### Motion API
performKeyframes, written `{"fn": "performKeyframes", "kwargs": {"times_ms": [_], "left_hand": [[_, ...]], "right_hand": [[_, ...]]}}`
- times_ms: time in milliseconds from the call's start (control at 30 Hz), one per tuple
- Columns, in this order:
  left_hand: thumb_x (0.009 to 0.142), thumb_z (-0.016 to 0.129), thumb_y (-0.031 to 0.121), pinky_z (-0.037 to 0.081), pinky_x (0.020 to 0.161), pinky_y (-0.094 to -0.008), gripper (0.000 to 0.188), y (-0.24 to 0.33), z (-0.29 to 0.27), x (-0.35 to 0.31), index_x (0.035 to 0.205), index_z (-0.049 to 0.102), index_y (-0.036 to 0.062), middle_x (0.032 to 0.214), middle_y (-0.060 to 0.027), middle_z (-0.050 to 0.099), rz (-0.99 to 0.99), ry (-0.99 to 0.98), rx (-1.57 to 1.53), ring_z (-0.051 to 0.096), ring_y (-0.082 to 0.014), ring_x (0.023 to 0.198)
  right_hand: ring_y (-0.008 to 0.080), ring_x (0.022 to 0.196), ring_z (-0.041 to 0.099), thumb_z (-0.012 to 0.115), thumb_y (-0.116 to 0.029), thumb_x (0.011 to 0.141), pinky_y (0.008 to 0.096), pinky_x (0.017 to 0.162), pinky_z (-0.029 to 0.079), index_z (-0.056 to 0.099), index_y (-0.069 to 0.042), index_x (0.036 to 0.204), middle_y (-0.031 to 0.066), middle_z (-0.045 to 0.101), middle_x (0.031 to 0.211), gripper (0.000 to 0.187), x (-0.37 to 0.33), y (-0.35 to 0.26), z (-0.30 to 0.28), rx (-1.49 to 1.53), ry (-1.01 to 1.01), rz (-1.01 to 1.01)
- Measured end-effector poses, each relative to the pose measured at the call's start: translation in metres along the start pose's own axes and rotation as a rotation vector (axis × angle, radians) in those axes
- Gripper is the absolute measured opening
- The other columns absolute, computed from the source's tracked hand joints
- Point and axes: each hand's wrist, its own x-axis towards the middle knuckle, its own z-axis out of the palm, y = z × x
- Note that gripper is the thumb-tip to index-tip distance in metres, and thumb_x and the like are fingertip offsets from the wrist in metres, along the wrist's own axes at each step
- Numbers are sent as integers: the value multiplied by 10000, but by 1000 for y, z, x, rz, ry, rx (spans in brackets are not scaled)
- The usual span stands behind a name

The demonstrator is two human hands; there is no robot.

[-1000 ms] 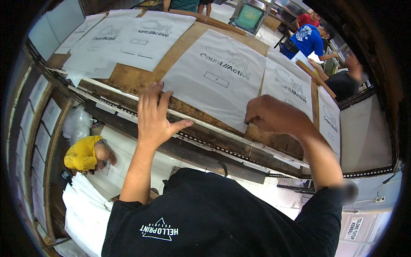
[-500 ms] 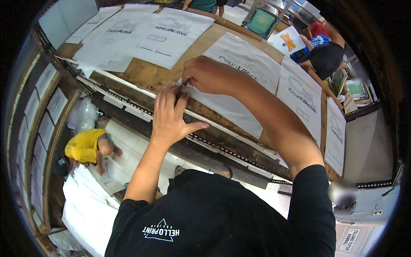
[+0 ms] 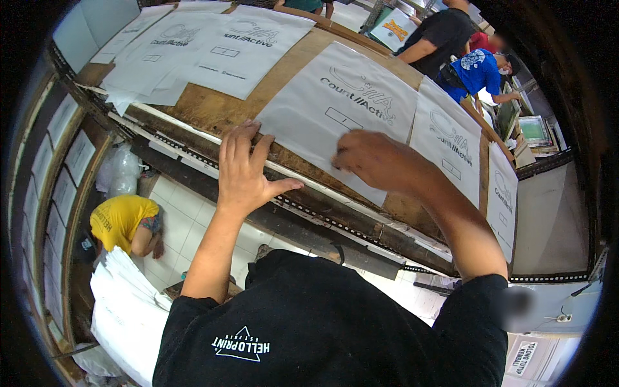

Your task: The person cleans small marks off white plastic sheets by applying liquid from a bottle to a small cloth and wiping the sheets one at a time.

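Sheet (image 3: 338,106) part-hidden; blurred right hand (image 3: 374,160) perhaps touching.

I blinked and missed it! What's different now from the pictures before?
The right hand swung left to the left hand, then back right over the middle sheet; it is blurred, so I can't tell if it holds anything. Beyond the table, the co-worker in black moved left with the orange-printed sheet. The left hand stayed by the middle sheet's near left corner; the table's sheets stayed put.
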Motion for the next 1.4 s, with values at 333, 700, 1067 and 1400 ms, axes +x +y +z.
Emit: {"fn": "performKeyframes", "kwargs": {"times_ms": [333, 700, 1067, 1400], "left_hand": [[700, 656, 830, 388, 1063, -598, 940, -2, 4, 0, 1143, 639, 1, 1267, -237, 548, 34, 47, 25, 513, -444, 1244], [699, 660, 832, 433, 993, -601, 928, -5, 10, -4, 1163, 632, 28, 1243, -252, 527, 15, 78, -22, 530, -457, 1171], [673, 678, 836, 435, 1003, -582, 937, -5, 11, -2, 1115, 629, 11, 1197, -217, 535, 36, 91, -4, 541, -430, 1153], [685, 729, 791, 403, 1027, -585, 954, 0, 9, -4, 1209, 590, 6, 1338, -251, 513, -5, 22, 15, 492, -461, 1240]], "right_hand": [[325, 942, 657, 649, -37, 860, 430, 864, 529, 730, -1, 984, 151, 639, 928, 153, -70, 9, -14, 78, -25, -40], [320, 907, 661, 634, -3, 873, 438, 834, 524, 733, -3, 955, 144, 652, 926, 128, 120, 7, 0, 134, 442, -261], [319, 975, 625, 606, -53, 870, 432, 883, 507, 730, -27, 999, 151, 624, 935, 181, 38, 12, 1, 27, 47, -107], [343, 984, 656, 623, -42, 867, 433, 894, 526, 740, -18, 1023, 156, 663, 983, 197, -105, -15, -5, 183, 63, 230]]}}
